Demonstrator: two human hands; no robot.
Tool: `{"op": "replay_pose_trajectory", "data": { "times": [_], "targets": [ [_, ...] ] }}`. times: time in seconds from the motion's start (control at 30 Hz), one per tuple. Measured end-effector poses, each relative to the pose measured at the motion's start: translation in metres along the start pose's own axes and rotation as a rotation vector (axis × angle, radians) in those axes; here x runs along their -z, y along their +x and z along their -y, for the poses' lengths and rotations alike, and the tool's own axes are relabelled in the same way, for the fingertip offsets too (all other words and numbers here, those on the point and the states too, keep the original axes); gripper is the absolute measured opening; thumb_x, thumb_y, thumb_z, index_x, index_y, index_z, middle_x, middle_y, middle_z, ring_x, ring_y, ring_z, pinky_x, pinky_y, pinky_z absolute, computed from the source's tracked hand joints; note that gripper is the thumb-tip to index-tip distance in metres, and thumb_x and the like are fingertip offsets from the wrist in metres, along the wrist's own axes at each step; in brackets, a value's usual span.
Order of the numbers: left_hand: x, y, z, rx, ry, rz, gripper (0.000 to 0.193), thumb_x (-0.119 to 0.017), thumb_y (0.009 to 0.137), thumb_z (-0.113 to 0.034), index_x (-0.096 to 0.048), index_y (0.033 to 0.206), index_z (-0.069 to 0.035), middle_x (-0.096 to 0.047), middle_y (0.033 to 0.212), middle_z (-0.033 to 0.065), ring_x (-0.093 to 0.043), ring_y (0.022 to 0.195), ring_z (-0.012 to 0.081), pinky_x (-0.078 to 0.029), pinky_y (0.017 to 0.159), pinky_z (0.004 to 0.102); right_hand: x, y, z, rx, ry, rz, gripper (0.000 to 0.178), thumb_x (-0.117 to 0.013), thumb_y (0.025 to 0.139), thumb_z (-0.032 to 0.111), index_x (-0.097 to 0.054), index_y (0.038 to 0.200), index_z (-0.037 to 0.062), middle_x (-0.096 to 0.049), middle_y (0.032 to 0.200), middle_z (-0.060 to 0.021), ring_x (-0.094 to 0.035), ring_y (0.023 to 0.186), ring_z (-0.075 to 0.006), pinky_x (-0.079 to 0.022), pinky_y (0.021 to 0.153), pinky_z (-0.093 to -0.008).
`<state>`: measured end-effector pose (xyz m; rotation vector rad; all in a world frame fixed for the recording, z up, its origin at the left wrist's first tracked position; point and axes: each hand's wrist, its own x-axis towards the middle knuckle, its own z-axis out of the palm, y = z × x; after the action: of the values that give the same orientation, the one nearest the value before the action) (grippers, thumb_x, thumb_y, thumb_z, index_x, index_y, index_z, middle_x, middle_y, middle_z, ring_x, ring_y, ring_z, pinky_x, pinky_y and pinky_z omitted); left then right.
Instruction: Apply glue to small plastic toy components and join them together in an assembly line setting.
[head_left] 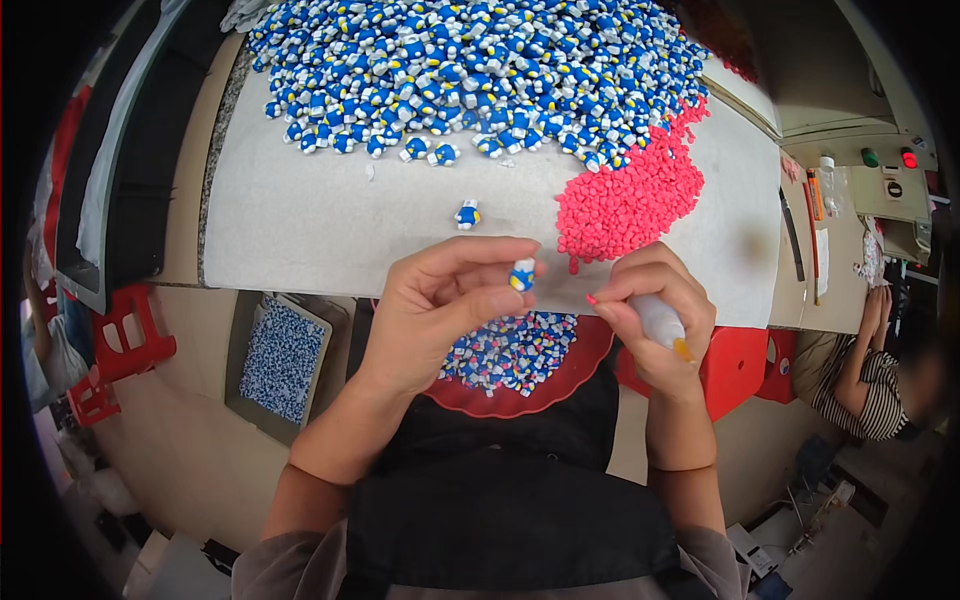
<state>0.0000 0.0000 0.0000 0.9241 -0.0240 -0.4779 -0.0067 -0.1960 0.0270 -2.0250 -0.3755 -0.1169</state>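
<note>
A small figurine (521, 278) sits pinched between the left fingers (486, 304), blue-bodied with a white top and yellow patch; the right fingers (637, 281) grip a pink piece (592, 299) and whitish bottle (660, 322); below the fingers, a red basin (587, 364) holds blue, white and pink bits (510, 355)

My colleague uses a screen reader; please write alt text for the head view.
A person's left hand holds a small blue-and-white figure, while the right hand holds a pink piece and a pale bottle. Beyond, a heap of similar figures and a pile of pink pieces lie on a white-covered table; a red bowl sits nearer the person.
</note>
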Motion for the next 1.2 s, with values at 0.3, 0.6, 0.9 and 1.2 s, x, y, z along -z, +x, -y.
{"op": "replay_pose_trajectory", "data": {
  "times": [0.3,0.6,0.9,1.2],
  "targets": [
    [-0.011,0.000,0.008,-0.025,0.099,0.079,0.028,-0.057,0.073,0.007,-0.053,0.100,0.006,-0.057,0.092,0.0127,-0.057,0.081,0.0135,-0.047,0.071,0.0223,-0.010,0.000,-0.003,0.029,0.287,0.062,0.016,-0.067,0.062,-0.003,-0.059,0.074,0.0021,-0.055,0.072,-0.0075,-0.052,0.064,-0.0158,-0.041,0.058,-0.0248],
    [-0.010,0.000,0.006,-0.075,0.237,0.165,0.028,-0.058,0.073,0.006,-0.055,0.101,0.003,-0.059,0.093,0.0098,-0.057,0.083,0.0116,-0.046,0.072,0.0215,-0.010,-0.002,-0.004,0.016,0.273,0.087,0.017,-0.067,0.063,-0.003,-0.058,0.076,0.0025,-0.055,0.073,-0.0070,-0.052,0.065,-0.0158,-0.041,0.059,-0.0252],
    [-0.020,-0.001,0.020,0.196,-0.371,0.099,0.024,-0.056,0.078,-0.005,-0.051,0.102,0.000,-0.059,0.090,0.0085,-0.055,0.086,0.0123,-0.043,0.078,0.0251,-0.024,-0.013,0.005,0.239,-0.092,-0.181,0.027,-0.072,0.062,0.010,-0.060,0.085,0.0036,-0.055,0.074,-0.0080,-0.052,0.058,-0.0152,-0.041,0.049,-0.0226],
    [-0.022,-0.002,0.028,0.219,-0.477,0.140,0.024,-0.056,0.079,-0.007,-0.052,0.102,-0.002,-0.058,0.092,0.0066,-0.054,0.086,0.0114,-0.043,0.078,0.0263,-0.023,-0.015,0.002,0.265,-0.154,-0.165,0.027,-0.070,0.061,0.011,-0.060,0.084,0.0028,-0.056,0.071,-0.0072,-0.054,0.061,-0.0170,-0.042,0.049,-0.0250]
  ]
}}
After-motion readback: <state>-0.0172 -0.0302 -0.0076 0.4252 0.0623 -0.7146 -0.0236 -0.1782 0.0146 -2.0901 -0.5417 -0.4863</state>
